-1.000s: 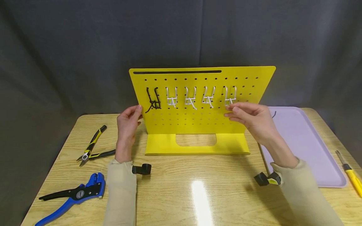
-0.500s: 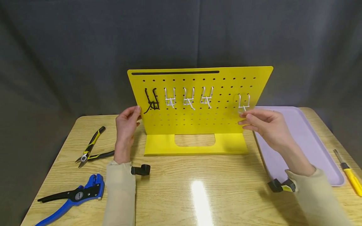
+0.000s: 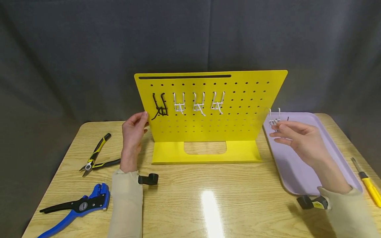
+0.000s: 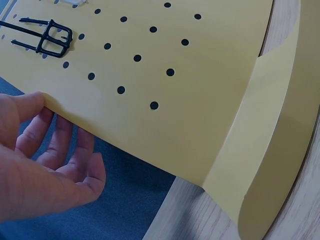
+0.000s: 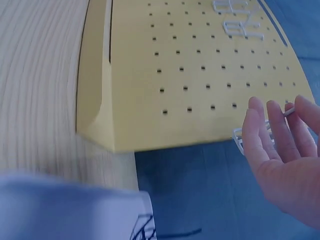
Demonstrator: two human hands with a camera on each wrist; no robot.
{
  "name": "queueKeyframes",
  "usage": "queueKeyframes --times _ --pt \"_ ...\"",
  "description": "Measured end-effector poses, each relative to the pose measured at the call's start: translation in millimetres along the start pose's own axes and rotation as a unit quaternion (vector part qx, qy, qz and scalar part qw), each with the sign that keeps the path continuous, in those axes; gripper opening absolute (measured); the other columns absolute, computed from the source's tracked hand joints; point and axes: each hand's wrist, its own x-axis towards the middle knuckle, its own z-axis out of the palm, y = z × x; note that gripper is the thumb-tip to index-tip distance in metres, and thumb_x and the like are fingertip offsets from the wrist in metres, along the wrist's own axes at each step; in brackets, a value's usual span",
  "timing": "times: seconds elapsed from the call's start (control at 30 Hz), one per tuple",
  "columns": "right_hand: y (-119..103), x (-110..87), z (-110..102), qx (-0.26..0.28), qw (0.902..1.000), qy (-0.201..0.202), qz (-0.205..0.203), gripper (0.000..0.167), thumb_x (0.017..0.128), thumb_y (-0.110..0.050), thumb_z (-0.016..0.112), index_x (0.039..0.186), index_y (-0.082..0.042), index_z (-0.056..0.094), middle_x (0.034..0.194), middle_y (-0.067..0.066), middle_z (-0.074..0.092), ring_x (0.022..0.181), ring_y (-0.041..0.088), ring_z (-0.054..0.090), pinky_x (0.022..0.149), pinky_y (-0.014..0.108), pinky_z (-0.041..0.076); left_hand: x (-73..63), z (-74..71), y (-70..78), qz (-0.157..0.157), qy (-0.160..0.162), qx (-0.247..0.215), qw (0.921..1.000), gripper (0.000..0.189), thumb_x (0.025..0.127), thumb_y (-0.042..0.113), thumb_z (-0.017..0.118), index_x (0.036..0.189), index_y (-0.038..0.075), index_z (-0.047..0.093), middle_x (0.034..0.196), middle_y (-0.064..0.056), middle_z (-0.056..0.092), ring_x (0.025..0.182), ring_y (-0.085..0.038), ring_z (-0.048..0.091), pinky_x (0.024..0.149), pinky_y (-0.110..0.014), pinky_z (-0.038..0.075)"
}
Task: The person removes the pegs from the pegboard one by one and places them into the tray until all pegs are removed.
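A yellow pegboard [image 3: 205, 136] stands on the table. My left hand [image 3: 133, 132] holds its left edge, thumb on the front and fingers behind, as the left wrist view also shows. A black hook [image 3: 161, 107] hangs near that edge, followed rightward by three white hooks [image 3: 217, 103]. Off the board's right side, my right hand [image 3: 303, 142] pinches another white hook [image 3: 274, 115] between thumb and fingers, above the lilac tray [image 3: 290, 168]. In the right wrist view, part of this hook is hidden behind the fingers. A dark hook [image 5: 145, 227] lies in the tray.
Diagonal cutters [image 3: 94, 157] and a blue wire stripper [image 3: 86, 205] lie at the left of the table. A yellow-handled screwdriver [image 3: 370, 188] rests right of the tray. A dark curtain [image 3: 190, 36] hangs behind the board.
My right hand has carried the white hook rightward and slightly down, from in front of the pegboard to over the tray. My left hand stays at the board's edge.
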Motion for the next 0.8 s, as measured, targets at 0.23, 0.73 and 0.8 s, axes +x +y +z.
queueKeyframes --times 0.23,0.73,0.8 --pt "-3.1 -11.4 -24.4 0.04 0.9991 0.006 0.012 0.036 0.097 0.016 0.036 0.116 0.005 0.065 0.108 0.013 0.07 0.094 0.028 0.069 0.078 0.035 0.055 -0.3 -1.1 -0.4 0.004 -0.005 -0.007 1.0 0.035 0.093 0.033 0.062 0.112 0.004 0.066 0.09 0.008 0.062 0.085 -0.013 0.06 0.073 -0.031 0.045" --pt "-12.5 -28.0 -70.9 0.091 0.9901 0.094 0.052 0.032 0.098 0.011 0.039 0.11 0.006 0.068 0.103 0.016 0.071 0.085 0.032 0.071 0.073 0.038 0.056 -0.1 -1.1 0.4 0.007 -0.009 -0.01 0.9999 0.034 0.095 0.032 0.061 0.114 0.003 0.065 0.092 0.007 0.062 0.085 -0.013 0.06 0.072 -0.028 0.045" --pt "-11.0 -30.9 -76.3 0.101 0.9844 0.13 0.061 0.03 0.097 0.01 0.042 0.107 0.005 0.07 0.1 0.016 0.071 0.083 0.033 0.071 0.071 0.039 0.056 0.2 -0.3 0.5 0.004 -0.005 -0.01 0.9999 0.034 0.094 0.032 0.061 0.113 0.004 0.065 0.092 0.007 0.062 0.085 -0.013 0.06 0.073 -0.029 0.045"
